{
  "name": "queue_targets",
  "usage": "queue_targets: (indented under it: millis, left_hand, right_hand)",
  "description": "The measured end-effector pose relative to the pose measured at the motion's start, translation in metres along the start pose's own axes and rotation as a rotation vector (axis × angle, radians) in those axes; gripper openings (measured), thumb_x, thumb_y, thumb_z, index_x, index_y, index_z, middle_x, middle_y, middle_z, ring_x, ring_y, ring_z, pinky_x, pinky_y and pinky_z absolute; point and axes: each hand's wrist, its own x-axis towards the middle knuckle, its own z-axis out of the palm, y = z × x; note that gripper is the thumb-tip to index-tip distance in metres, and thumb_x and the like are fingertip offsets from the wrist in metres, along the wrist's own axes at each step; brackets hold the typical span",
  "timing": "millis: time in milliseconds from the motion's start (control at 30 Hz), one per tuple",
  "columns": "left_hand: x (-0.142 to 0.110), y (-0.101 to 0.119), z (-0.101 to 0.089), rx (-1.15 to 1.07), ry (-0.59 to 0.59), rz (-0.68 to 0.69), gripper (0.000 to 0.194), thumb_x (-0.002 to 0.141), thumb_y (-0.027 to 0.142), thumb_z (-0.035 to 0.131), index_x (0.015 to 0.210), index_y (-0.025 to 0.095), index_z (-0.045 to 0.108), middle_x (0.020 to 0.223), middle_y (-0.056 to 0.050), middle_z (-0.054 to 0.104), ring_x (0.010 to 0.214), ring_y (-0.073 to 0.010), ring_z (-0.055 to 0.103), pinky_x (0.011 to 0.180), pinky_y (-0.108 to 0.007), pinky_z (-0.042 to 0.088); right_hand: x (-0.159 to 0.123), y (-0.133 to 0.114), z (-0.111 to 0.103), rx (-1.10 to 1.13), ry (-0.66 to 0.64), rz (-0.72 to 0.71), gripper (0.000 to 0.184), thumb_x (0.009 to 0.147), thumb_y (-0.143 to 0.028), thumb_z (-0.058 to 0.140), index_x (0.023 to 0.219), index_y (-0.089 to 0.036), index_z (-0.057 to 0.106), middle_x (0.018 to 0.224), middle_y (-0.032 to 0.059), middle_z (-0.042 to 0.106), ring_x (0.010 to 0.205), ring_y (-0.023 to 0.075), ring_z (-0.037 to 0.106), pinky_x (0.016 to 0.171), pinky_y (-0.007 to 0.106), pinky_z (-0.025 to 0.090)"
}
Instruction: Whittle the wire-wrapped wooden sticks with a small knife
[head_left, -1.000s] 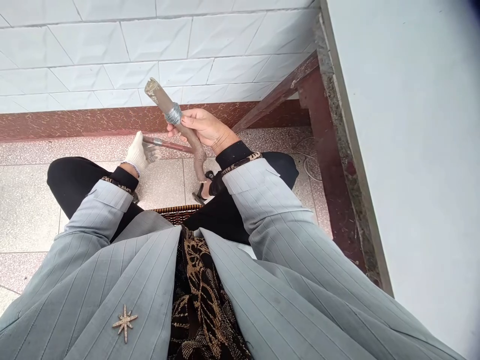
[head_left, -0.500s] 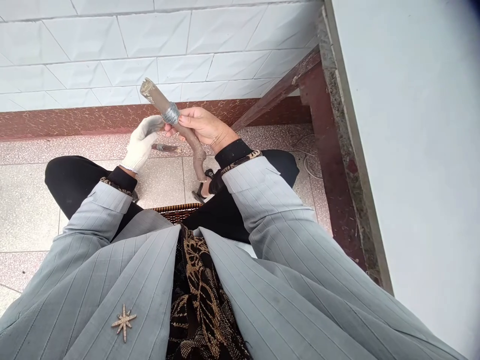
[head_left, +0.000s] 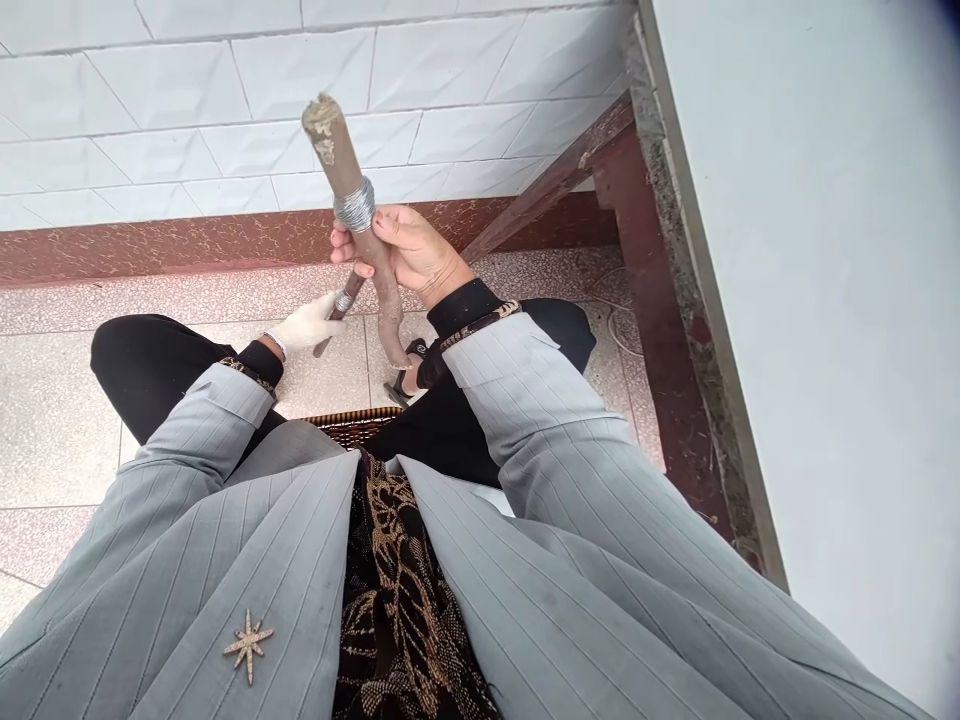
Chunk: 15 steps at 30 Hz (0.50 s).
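Note:
My bare right hand (head_left: 420, 250) grips a crooked wooden branch (head_left: 386, 290) just below a band of silvery wire (head_left: 355, 205) wound round it. The branch stands tilted, its rough cut end uppermost and its bent end near my foot. Lower down and to the left, my left hand (head_left: 306, 325), in a white glove, is closed around a thinner stick (head_left: 351, 285). That stick also carries a wire winding (head_left: 343, 301). Its upper end passes behind the fingers of my right hand, so I cannot tell whether the two pieces touch.
Between my knees shows the rim of a woven seat (head_left: 352, 425). A sandalled foot (head_left: 411, 375) rests on the tiled floor (head_left: 60, 400). To the right stand a dark red frame (head_left: 652, 280) and a pale tabletop (head_left: 840, 300). White wall tiles (head_left: 172, 90) rise ahead.
My left hand has left the wire band, moved down and taken hold of the thinner stick, which is now tilted more steeply. The branch in my right hand has turned more upright.

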Motion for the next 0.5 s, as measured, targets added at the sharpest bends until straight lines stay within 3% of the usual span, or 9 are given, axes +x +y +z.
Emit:
queue_targets:
  millis: [133,267,400,500]
  left_hand:
    - [-0.004,0.005,0.003,-0.336,-0.115,-0.033,0.06,0.082,0.037,0.074,0.135,0.013,0.062,0.113,-0.01,0.072,0.109,-0.0256,0.067,0.103,-0.042,0.049]
    - [-0.009,0.013,0.002,-0.739,-0.11,-0.09,0.059,0.084,0.043,0.073,0.132,0.011,0.06,0.096,-0.01,0.074,0.084,-0.0215,0.072,0.081,-0.038,0.059]
    - [-0.01,0.022,0.0,-0.918,-0.013,-0.094,0.057,0.087,0.036,0.071,0.135,0.01,0.055,0.088,-0.007,0.074,0.072,-0.0192,0.073,0.067,-0.032,0.061]
    - [-0.011,0.028,0.0,-0.95,0.114,-0.071,0.061,0.087,0.031,0.073,0.14,0.014,0.049,0.088,-0.004,0.074,0.068,-0.0163,0.073,0.065,-0.029,0.062]
  right_hand:
    - [-0.002,-0.01,-0.006,0.072,0.049,-0.096,0.03,0.09,-0.04,0.075,0.1,-0.012,0.068,0.097,0.0077,0.072,0.09,0.016,0.072,0.053,0.019,0.045]
    - [-0.003,-0.022,-0.018,0.063,0.144,-0.151,0.026,0.093,-0.041,0.069,0.103,-0.017,0.068,0.1,0.0042,0.072,0.091,0.0111,0.067,0.059,0.021,0.043]
    - [-0.003,-0.029,-0.028,-0.018,0.218,-0.181,0.038,0.092,-0.056,0.065,0.103,-0.02,0.067,0.094,0.005,0.071,0.098,0.0112,0.063,0.064,0.023,0.04]
    - [-0.005,-0.029,-0.033,-0.073,0.183,-0.189,0.045,0.083,-0.061,0.073,0.103,-0.021,0.068,0.092,0.0044,0.071,0.094,0.0111,0.064,0.062,0.023,0.041]
